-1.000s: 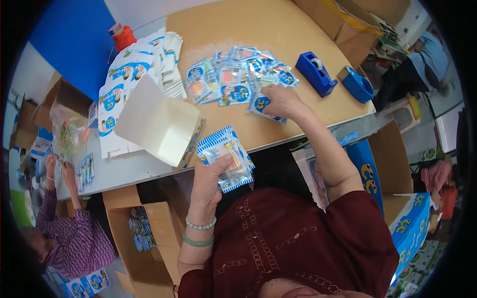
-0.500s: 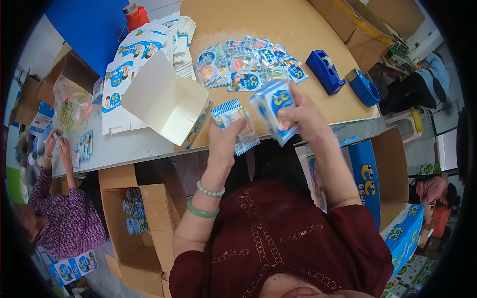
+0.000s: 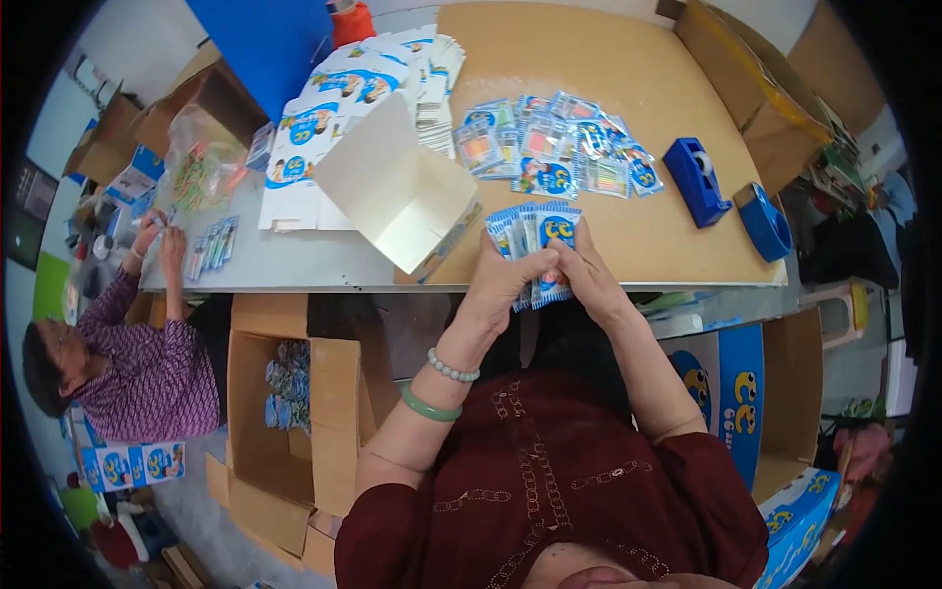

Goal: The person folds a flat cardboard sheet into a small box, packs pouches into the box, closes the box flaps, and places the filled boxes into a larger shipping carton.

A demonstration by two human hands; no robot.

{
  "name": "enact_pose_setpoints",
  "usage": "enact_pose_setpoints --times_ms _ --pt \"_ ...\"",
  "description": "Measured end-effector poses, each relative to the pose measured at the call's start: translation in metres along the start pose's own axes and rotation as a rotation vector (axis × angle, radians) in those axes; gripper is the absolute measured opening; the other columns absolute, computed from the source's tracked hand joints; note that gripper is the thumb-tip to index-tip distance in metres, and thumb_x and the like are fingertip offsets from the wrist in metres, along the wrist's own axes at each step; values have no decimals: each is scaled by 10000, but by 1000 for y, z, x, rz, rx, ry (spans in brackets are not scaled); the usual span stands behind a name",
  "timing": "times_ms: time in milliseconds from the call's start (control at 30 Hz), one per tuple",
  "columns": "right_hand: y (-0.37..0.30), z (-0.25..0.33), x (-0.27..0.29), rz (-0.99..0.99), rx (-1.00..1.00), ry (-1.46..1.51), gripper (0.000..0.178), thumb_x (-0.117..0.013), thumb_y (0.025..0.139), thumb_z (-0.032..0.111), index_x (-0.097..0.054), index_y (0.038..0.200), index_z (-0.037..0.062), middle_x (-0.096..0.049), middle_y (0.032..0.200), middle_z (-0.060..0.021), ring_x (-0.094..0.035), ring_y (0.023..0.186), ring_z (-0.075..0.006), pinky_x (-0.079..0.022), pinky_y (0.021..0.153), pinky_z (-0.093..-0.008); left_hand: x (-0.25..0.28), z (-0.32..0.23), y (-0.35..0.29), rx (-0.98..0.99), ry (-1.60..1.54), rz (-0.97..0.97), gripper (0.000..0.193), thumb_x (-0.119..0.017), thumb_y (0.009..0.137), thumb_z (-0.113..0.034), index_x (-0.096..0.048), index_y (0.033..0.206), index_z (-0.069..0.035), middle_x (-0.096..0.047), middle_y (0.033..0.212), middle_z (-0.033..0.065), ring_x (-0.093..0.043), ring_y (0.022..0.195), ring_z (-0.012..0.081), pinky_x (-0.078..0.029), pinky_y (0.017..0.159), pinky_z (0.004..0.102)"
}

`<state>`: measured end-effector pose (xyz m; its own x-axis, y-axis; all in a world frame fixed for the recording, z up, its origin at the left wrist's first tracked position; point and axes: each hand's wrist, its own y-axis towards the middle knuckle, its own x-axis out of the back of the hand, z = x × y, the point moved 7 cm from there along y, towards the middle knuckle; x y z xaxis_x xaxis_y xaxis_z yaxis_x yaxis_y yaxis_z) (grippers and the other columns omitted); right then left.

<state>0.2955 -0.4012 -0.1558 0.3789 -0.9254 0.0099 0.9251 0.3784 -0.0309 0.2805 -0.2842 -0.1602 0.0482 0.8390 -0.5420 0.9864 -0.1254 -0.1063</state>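
Note:
Over the table's front edge, my left hand (image 3: 502, 279) and my right hand (image 3: 590, 276) are closed around one stack of blue-and-clear plastic packets (image 3: 531, 222). The packets stand on edge between my palms, with both thumbs on the near face. Just beyond them on the table lies a loose pile of similar packets (image 3: 546, 137), with coloured strips showing through their clear windows. Left of my hands, an open box (image 3: 392, 187) rests tilted, its pale inside facing me.
Flat printed cartons (image 3: 312, 133) are stacked at the back left. A blue tape dispenser (image 3: 698, 185) and a blue ring-shaped holder (image 3: 764, 222) stand on the right. An open cardboard box (image 3: 257, 417) with packets sits below the table; a co-worker (image 3: 147, 368) works at far left.
My hands, each holding packets apart before, have come together, and the packets now form one stack. The view has shifted, so the table's things appear farther right.

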Motion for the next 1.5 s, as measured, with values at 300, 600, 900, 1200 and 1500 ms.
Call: enact_pose_setpoints --times_ms 300,600,900,1200,1500 --pt "66 122 -60 409 131 -86 410 -570 835 144 -478 1220 38 -561 992 -40 -539 870 -114 -448 797 -270 18 -129 -17 -314 146 -226 597 -715 717 68 -413 1229 10 -624 1041 132 -667 845 200 -575 708 325" --pt "153 84 -119 430 -35 -479 299 -591 814 121 -544 1086 8 -604 952 -83 -565 853 -139 -465 740 -292 107 -131 17 -370 152 -511 342 -636 779 106 -557 1108 54 -667 980 153 -690 806 250 -601 679 379" --pt "150 34 -161 561 27 -1300 267 -648 783 178 -689 901 -58 -686 904 -223 -684 790 -296 -544 676 -388 125 -104 18 57 524 -615 426 -664 761 60 -484 1145 26 -649 920 146 -678 779 243 -576 631 409" --pt "118 34 -144 224 726 -1234 154 -615 776 122 -666 822 -16 -643 861 -214 -623 839 -355 -512 777 -416 119 -79 9 413 -69 -452 261 -499 929 -112 -467 1167 -10 -646 959 161 -674 792 311 -556 618 531" --pt "87 54 -149 322 659 -1144 184 -555 790 51 -556 948 -43 -603 906 -201 -584 886 -383 -481 809 -424 136 -83 14 205 828 -460 226 -528 926 -165 -541 1074 6 -646 958 176 -660 865 339 -542 724 452"
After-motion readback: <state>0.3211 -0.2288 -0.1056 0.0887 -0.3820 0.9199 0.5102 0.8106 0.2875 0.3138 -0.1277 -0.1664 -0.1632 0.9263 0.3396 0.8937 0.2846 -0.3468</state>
